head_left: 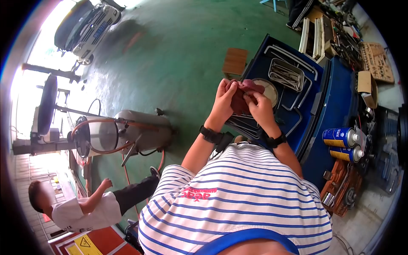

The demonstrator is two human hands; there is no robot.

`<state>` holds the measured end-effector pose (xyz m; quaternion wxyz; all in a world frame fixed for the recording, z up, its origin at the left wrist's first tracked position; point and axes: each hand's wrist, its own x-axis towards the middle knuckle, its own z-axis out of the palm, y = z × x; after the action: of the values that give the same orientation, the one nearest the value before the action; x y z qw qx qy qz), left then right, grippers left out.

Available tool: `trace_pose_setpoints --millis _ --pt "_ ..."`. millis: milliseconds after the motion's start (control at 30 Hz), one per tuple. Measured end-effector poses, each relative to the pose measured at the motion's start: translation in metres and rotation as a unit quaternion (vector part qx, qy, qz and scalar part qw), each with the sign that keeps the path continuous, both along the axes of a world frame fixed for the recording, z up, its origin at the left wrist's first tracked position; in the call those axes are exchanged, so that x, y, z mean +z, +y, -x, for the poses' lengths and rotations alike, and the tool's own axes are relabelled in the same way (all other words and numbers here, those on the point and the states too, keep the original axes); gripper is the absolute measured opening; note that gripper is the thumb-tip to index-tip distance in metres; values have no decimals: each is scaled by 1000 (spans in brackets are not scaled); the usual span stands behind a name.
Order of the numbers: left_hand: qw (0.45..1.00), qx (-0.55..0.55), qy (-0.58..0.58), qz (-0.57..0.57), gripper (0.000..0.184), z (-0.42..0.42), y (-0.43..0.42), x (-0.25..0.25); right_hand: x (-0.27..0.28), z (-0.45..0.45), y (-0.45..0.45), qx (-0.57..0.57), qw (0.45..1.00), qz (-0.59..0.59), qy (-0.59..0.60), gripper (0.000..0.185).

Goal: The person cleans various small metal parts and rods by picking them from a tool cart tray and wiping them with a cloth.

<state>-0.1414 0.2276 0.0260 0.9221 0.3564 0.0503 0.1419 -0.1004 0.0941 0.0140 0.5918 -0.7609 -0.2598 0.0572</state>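
A dark red cloth (240,102) hangs between my two hands, bunched at its top. My left hand (222,101) pinches it on one side, thumb pointing up. On the other side my right hand (260,109) has its fingers closed on the cloth's edge. Both hands are above the near end of an open blue drawer (272,46). Just behind the cloth lies a round, pale dish (272,94), partly covered by it. Bent metal rods (293,55) and a metal tray of thin tools (286,75) lie in the drawer.
Two blue spray cans (341,137) and an orange socket case (343,187) are at the right. A brown stool (235,61) stands beyond the drawer. At the left are a grey tank (144,131), a person in a white shirt (95,208) and a vehicle (91,29).
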Motion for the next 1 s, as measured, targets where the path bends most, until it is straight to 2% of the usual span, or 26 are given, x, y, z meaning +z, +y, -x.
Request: trace_pose_setpoints --millis 100,233,300,367,467,567,600,667,700,767,800,867,1000 --pt "1000 13 25 -14 8 -8 2 -3 11 3 -3 -24 999 46 17 16" --pt "998 42 51 10 11 -18 4 -20 -7 7 -14 -27 999 9 25 15" --pt "997 50 57 25 12 -25 6 -22 -5 10 -24 -47 999 23 -10 15" --pt "992 107 62 28 12 -29 11 -17 -6 13 -34 -60 997 38 -38 16" --pt "992 118 31 10 13 -34 35 -11 -27 8 -63 -91 987 -21 134 17" --pt "992 118 34 -15 18 -34 37 -6 -27 -1 -83 -137 976 -60 156 18" --pt "997 21 32 -61 19 -34 36 -5 -22 -3 -85 -131 973 -98 166 18" --pt "984 -129 68 -100 20 -24 24 -4 -12 -3 -81 -130 975 -87 156 18" --pt "985 -56 96 -134 21 -22 -2 -2 -7 -3 -78 -132 978 -78 144 17" --pt "949 -145 115 -254 20 -14 -17 1 -4 -1 -67 -130 976 -108 139 15" --pt "931 -185 110 -295 19 -10 -24 0 -5 -1 -63 -142 982 -80 94 14" --pt "919 -221 75 -318 17 -9 -37 -8 -18 -3 -59 -155 987 -40 12 12" --pt "914 -228 83 -325 17 -4 -42 -12 -31 -1 -59 -154 988 -17 22 14"
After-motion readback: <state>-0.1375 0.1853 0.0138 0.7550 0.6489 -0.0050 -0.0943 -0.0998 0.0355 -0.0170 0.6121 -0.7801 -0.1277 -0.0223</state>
